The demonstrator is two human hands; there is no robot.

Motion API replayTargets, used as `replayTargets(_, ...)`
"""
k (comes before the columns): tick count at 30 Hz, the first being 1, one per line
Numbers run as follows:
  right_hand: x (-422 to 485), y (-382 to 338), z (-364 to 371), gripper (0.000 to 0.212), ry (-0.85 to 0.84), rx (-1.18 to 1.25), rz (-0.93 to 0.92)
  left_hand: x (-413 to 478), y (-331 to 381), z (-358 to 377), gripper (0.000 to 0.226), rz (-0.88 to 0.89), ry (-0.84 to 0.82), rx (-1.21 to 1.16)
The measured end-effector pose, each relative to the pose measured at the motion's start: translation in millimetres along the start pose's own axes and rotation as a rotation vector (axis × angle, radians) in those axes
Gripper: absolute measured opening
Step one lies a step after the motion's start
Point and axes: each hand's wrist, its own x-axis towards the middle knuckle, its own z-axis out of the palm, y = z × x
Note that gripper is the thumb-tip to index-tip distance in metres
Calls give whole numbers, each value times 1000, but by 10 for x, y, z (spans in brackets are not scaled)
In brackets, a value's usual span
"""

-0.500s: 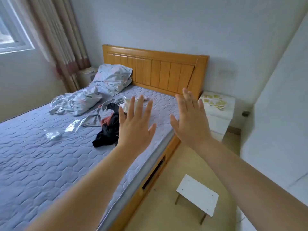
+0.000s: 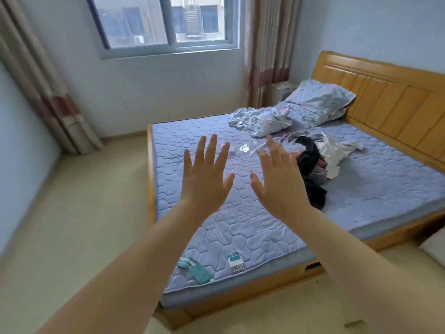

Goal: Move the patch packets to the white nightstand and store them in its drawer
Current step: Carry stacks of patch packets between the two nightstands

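Observation:
Teal patch packets (image 2: 193, 268) lie near the foot corner of the blue mattress (image 2: 252, 225), with a white-and-teal packet (image 2: 236, 261) a little to their right. My left hand (image 2: 204, 174) and my right hand (image 2: 280, 179) are raised side by side above the mattress, fingers spread and straight, holding nothing. Both hands are well above and beyond the packets. The white nightstand is out of view.
A pillow (image 2: 317, 102) and crumpled sheet (image 2: 262, 120) lie by the wooden headboard (image 2: 390, 97). Dark and white clothes (image 2: 313, 165) and clear plastic (image 2: 243, 148) lie mid-bed. Window (image 2: 166, 20) and curtains (image 2: 267, 44) stand behind. Beige floor (image 2: 84, 213) runs along the left.
The view has swung left, from the headboard and white nightstand to the foot of the bed and the window. The packets have come into sight. Both hands stay raised and open.

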Motion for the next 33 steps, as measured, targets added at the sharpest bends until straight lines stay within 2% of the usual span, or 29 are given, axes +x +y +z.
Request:
replayTargets(5,459,-1625,615,59,21,117,-150,-512,-1734,-77,65,-45,123,118)
replayTargets(10,1018,-3220,1134,62,49,86,-258,-946,-3427,-282,62,-155,129,190)
replayTargets(15,1596,-4345,1528,62,8,105,-292,-1105,-4735,-249,69,-229,132,171)
replayTargets(20,2169,-4930,2016,58,-1,77,-346,-902,-5511,50,66,-266,81,168)
replayTargets(25,2884,-5314,2672,65,-17,120,-352,-532,-6338,555,70,-310,7,173)
replayTargets(29,3714,-5564,3380,66,-1,145,-346,139,-7138,1020,72,-274,2,189)
replayTargets(33,4783,-5763,4065,70,-24,164,-302,1075,-7965,1425,69,-312,-17,192)
